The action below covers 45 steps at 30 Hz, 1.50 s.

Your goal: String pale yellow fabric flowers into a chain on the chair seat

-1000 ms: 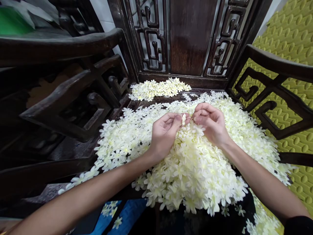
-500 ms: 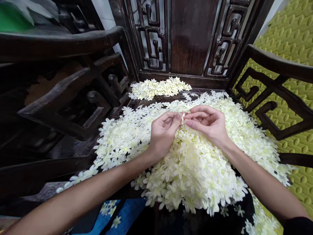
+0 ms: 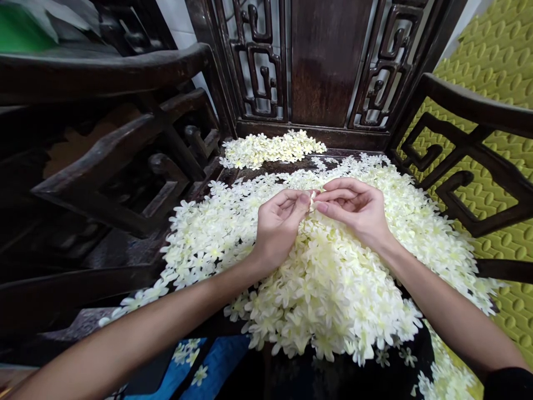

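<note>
A big heap of small cream-white fabric flowers (image 3: 333, 278) covers the seat of a dark carved wooden chair (image 3: 325, 66). Above the heap's middle, my left hand (image 3: 278, 225) and my right hand (image 3: 358, 208) meet fingertip to fingertip. Both pinch the same small cream flower piece (image 3: 312, 201) between thumbs and forefingers. The other fingers of each hand are curled in. A smaller, flatter pile of the same flowers (image 3: 270, 149) lies apart at the back of the seat, against the backrest.
The carved armrests (image 3: 470, 155) rise on both sides of the seat. A second dark wooden chair (image 3: 104, 161) stands to the left. Yellow-green embossed foam matting (image 3: 495, 61) fills the right. Blue flowered cloth (image 3: 216, 366) shows at the bottom edge.
My right hand's fingertips moved left to meet my left hand's, so both now pinch the flower piece. Since half a second ago, hardly anything has shifted.
</note>
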{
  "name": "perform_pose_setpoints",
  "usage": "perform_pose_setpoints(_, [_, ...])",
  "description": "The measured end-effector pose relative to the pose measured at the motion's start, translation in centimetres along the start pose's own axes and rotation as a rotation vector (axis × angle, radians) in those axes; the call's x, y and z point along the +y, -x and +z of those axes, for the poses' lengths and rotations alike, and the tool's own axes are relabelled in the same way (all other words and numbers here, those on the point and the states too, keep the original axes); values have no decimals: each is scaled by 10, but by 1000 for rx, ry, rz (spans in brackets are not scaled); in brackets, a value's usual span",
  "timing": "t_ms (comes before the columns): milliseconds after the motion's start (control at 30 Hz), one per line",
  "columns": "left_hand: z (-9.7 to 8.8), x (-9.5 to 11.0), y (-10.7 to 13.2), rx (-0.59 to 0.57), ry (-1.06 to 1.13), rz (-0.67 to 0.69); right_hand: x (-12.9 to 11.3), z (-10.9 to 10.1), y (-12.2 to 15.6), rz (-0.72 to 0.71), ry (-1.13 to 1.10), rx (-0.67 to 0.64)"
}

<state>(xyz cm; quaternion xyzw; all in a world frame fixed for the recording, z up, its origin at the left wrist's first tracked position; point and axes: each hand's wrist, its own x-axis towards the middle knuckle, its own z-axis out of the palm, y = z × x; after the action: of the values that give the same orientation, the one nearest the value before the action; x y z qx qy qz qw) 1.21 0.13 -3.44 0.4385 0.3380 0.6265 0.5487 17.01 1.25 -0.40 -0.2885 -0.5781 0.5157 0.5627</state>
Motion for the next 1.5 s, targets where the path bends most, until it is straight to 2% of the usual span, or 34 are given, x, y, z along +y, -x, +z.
perform_pose_setpoints(600, [2,3,2,18,-18,-5,-4,-1,0,7,36,-5])
perform_pose_setpoints(967, [6,4,2,22,-58,-46,0,0,-1,48,30,91])
perform_pose_setpoints(1233, [5,5,1,-23,33,-63,4,-7,-3,8,9,52])
perform_pose_setpoints(1367, [5,5,0,4,-5,-27,7,-10,-4,2,26,93])
perform_pose_setpoints(1500, [2,8,-2,86,-118,101,7,-13,-7,-31,63,220])
